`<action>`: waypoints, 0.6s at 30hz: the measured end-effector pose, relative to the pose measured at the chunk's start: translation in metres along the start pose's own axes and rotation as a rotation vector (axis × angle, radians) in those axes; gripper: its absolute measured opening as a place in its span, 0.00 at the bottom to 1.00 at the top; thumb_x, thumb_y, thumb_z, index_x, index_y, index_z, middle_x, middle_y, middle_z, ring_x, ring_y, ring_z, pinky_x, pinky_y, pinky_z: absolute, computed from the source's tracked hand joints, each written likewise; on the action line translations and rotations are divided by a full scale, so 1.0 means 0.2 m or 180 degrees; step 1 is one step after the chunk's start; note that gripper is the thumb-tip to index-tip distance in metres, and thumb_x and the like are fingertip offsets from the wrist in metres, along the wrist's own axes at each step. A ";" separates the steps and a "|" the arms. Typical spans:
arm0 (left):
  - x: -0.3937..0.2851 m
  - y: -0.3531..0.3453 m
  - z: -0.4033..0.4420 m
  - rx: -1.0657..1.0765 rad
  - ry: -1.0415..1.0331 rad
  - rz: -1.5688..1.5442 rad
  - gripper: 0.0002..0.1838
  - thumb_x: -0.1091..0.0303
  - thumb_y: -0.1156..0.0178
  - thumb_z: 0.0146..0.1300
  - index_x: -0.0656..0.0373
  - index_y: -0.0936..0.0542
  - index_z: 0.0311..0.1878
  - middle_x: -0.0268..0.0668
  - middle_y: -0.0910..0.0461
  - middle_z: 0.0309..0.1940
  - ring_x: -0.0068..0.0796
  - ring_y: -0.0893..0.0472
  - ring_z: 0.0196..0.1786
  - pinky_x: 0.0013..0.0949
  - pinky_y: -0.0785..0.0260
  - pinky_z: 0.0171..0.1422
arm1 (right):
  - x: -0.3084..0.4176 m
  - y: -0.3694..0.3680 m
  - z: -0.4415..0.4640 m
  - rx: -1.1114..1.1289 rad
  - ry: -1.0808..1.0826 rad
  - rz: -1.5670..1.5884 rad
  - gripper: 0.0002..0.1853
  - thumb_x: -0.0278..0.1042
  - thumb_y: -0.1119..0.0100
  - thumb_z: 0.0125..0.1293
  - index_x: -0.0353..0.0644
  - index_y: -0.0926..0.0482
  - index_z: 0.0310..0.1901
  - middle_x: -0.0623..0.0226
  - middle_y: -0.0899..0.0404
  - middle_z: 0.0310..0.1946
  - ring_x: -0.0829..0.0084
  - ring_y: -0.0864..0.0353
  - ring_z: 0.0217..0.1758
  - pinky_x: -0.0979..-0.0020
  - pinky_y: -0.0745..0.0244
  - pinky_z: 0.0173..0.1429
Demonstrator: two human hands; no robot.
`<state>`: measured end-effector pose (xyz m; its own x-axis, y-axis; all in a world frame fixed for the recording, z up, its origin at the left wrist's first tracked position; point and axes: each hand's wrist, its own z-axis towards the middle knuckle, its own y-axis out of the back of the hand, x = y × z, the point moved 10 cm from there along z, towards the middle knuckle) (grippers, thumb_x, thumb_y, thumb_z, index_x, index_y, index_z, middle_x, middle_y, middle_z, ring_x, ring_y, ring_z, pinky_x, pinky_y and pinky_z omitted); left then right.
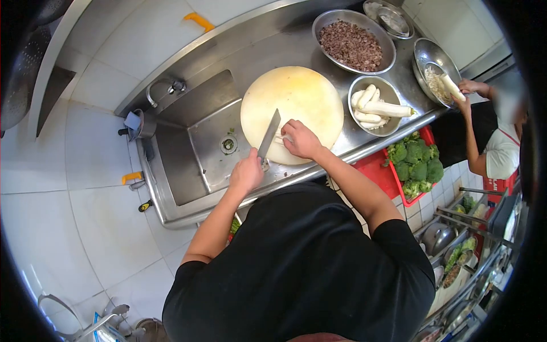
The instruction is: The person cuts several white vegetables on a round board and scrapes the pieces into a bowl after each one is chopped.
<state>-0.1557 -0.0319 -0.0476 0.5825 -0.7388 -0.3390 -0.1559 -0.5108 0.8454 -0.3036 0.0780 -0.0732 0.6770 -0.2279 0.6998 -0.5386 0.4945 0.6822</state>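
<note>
My left hand (247,172) is wrapped round the handle of a knife (270,134), whose broad blade points up and away over the left part of a round cutting board (302,102). Just right of the blade, my right hand (301,139) presses its bent fingers on a pale, whitish piece of food (278,139) lying on the board. The fingers partly hide that piece. Beyond the board to the right, a metal bowl (353,89) holds several peeled white vegetables (387,109).
A sink (211,145) lies left of the board. A bowl of chopped reddish-brown food (351,45) stands at the back. At right, a person (504,137) holds a white vegetable over another bowl (431,54). Broccoli (419,162) fills a red basket below the counter edge.
</note>
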 end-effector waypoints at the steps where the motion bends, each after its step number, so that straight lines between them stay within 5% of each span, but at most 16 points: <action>1: -0.01 0.02 0.00 -0.0022 -0.0006 0.0016 0.12 0.62 0.51 0.79 0.60 0.29 0.55 0.63 0.14 0.37 0.70 0.15 0.44 0.67 0.26 0.53 | -0.01 -0.01 0.01 0.0029 -0.0025 0.0036 0.11 0.32 0.37 0.62 0.40 0.21 0.45 0.54 0.21 0.46 0.49 0.21 0.55 0.54 0.22 0.62; 18: -0.12 -0.02 0.06 0.0082 -0.0178 0.0124 0.12 0.65 0.51 0.78 0.63 0.32 0.56 0.66 0.16 0.36 0.71 0.16 0.44 0.69 0.27 0.51 | -0.01 -0.02 0.00 -0.0246 0.0116 0.0032 0.08 0.29 0.39 0.62 0.42 0.21 0.43 0.58 0.19 0.41 0.53 0.18 0.49 0.55 0.19 0.56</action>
<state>-0.1783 -0.0183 -0.0475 0.5302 -0.7814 -0.3291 -0.1984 -0.4918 0.8478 -0.3034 0.0759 -0.0774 0.6904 -0.1926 0.6973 -0.5062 0.5601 0.6558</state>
